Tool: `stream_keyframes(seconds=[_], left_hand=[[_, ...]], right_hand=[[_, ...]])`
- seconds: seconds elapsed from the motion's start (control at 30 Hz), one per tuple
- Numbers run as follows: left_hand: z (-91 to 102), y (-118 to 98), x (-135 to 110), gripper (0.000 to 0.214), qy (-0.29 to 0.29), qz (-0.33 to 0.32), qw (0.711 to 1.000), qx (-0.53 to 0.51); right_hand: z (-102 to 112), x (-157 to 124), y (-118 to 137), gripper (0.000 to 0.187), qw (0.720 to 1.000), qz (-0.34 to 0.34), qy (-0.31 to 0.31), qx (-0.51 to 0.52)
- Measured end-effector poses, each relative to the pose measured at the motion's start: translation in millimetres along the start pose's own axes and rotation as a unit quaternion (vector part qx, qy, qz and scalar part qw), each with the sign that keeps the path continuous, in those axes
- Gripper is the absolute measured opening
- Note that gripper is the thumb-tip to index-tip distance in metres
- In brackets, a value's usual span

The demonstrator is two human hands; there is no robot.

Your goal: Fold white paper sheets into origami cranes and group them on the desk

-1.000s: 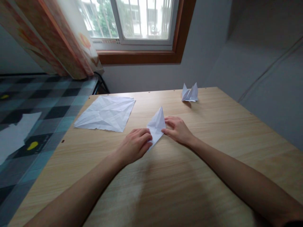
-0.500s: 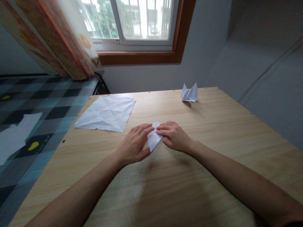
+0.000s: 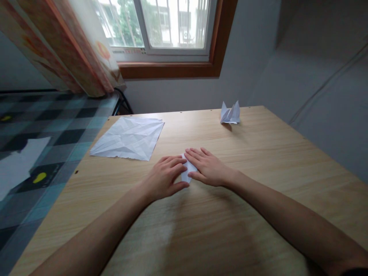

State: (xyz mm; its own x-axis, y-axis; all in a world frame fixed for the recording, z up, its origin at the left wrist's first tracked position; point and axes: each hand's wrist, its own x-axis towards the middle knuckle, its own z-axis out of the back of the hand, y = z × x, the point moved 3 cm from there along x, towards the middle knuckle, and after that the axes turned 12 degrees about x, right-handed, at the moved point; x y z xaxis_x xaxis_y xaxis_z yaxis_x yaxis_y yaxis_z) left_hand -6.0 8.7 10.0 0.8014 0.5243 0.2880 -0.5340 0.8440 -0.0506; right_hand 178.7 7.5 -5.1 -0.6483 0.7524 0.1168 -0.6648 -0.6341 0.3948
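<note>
A small folded piece of white paper (image 3: 187, 171) lies on the wooden table between my hands, partly covered by them. My left hand (image 3: 166, 177) rests on its left edge, fingers spread and thumb apart near the lower tip. From the right, my right hand (image 3: 208, 167) lies flat across the paper's right side with fingers stretched out. Toward the back right of the table stands a folded white paper shape (image 3: 230, 113) with pointed ends sticking up. A creased square sheet of paper (image 3: 129, 138) lies flat at the back left.
The wooden table (image 3: 258, 214) fills most of the view. To its left is a surface with a checked cloth (image 3: 69, 136), bearing a torn white paper (image 3: 21, 163). A window (image 3: 175, 27) and a patterned curtain (image 3: 83, 53) are behind the table.
My right hand has flattened and slid left over the paper, covering more of it. My left thumb has shifted right, and the visible paper looks narrower.
</note>
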Motion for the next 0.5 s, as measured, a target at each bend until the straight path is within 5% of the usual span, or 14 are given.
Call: stream_keyframes(seconds=[0.1,0.27,0.4,0.5], left_hand=[[0.5,0.7,-0.3,0.037,0.008,0.001,1.0,0.0],[2.7,-1.4,0.8,0.046,0.016,-0.001,1.0,0.015],[4.4,-2.7,1.5,0.038,0.018,0.009,0.999,0.028],[5.0,-2.3,1.2,0.029,0.01,0.02,0.999,0.027]], right_hand=[[1.6,1.0,-7.5,0.071,0.999,-0.039,0.008,-0.008],[6.6,1.0,-27.3,0.052,0.994,-0.106,-0.021,-0.016],[12.0,-0.9,-35.0,0.047,0.988,-0.124,-0.096,0.001],[17.0,-3.7,-31.8,0.039,0.981,-0.072,-0.172,0.047]])
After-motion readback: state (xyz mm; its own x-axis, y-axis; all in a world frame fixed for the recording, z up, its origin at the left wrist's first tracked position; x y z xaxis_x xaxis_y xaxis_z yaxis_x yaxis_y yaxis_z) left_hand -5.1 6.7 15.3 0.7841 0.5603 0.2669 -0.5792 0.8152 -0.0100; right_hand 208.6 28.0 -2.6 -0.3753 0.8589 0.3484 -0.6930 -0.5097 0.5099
